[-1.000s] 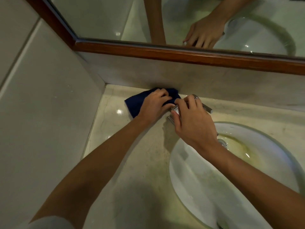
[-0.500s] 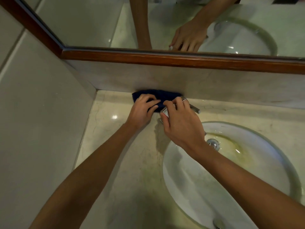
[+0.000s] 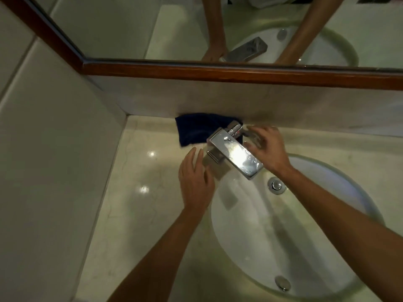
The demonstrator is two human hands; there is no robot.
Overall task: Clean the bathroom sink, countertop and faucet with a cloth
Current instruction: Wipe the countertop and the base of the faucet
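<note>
Both hands open and empty beside a chrome faucet, cloth lying behind it.

The left hand (image 3: pixel 196 182) has a flat, spread grip holding nothing; the right hand (image 3: pixel 267 149) hovers, fingers apart, by the faucet (image 3: pixel 234 154). The dark blue cloth (image 3: pixel 196 129) lies on the desk (image 3: pixel 139 203) against the back wall, beside the sink (image 3: pixel 316 247). Best next: gather the cloth fully before wiping. No readable writing.

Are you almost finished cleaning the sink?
Not yet. The faucet top shines, so it may be wiped. The blue cloth lies behind it on the countertop, and neither the left hand nor the right hand holds it. The sink bowl looks streaky, so that is probably left.
</note>
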